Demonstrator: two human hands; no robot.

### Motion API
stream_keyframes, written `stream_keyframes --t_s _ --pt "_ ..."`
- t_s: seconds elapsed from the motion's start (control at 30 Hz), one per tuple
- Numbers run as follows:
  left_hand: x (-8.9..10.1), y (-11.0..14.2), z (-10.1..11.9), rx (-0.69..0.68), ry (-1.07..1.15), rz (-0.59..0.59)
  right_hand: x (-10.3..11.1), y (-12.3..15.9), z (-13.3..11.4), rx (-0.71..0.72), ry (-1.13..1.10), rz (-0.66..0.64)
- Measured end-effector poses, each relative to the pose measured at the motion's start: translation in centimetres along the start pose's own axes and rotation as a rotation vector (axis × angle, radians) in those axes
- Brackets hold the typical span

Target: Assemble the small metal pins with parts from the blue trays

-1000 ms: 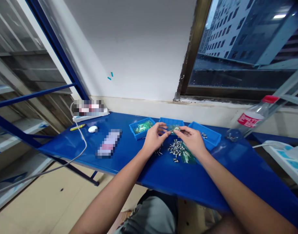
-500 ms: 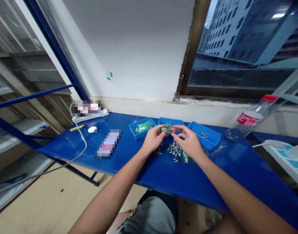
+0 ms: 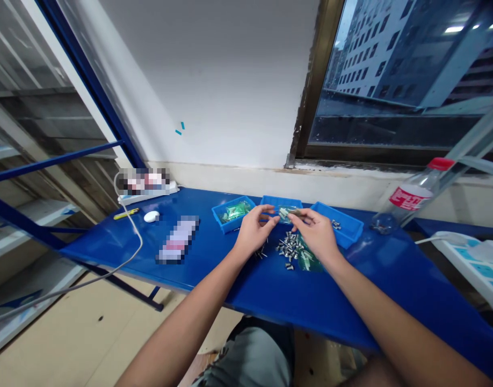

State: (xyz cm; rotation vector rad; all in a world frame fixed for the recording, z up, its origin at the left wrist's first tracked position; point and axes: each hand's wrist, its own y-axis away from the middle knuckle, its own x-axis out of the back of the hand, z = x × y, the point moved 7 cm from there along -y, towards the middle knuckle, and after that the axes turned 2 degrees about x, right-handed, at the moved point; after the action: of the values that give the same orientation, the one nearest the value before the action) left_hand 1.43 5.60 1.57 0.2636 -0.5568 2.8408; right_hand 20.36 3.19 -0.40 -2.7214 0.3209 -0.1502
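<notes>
Running left to right along the blue table [image 3: 214, 252]: past a yellow tool [image 3: 126, 214], a white rounded object [image 3: 152, 216] and a pixelated oblong item [image 3: 177, 239], all well apart from the hands, probably to give them room. Then to the 1st of 3 blue trays, the left tray [image 3: 232, 228], with green packets [image 3: 236, 209] inside, presumably walled in against scattering. Next to the left hand [image 3: 250, 234], part curled, thumb and fingertips close to the left end of a small clear packet [image 3: 284, 213]; cannot tell whether gripping or just steadying. Holding that packet in front of the middle tray [image 3: 281, 200], with pale pieces inside, pinched between thumb and fingers of the right hand [image 3: 317, 236], likely by the edge for a clear view of the contents. Below, to a loose heap of metal fasteners [image 3: 289, 246], seemingly spread for easy picking, with a green bag [image 3: 309, 262] just beside. Farther right, to the right tray [image 3: 352, 228], with a few metal pieces [image 3: 335, 224] inside, then to a tilted bottle [image 3: 410, 199], apart from the small parts.
</notes>
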Motion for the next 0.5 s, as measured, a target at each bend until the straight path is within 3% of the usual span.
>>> stream_keyframes --t_s 0.1,0.2,0.33,0.5 --pt "-0.7 0.3 0.7 -0.022 -0.017 -0.091 0.0 0.1 0.1 0.022 -0.03 0.033" --pt "-1.2 0.4 0.5 -0.024 0.053 -0.162 -1.4 0.4 0.2 0.035 -0.104 -0.122" --pt "-0.5 -0.2 -0.8 0.008 0.069 -0.111 -2.4 0.6 0.4 -0.004 -0.125 -0.246" --pt "-0.1 -0.6 -1.7 0.075 0.174 -0.079 -1.1 0.3 0.1 0.01 -0.037 -0.101"
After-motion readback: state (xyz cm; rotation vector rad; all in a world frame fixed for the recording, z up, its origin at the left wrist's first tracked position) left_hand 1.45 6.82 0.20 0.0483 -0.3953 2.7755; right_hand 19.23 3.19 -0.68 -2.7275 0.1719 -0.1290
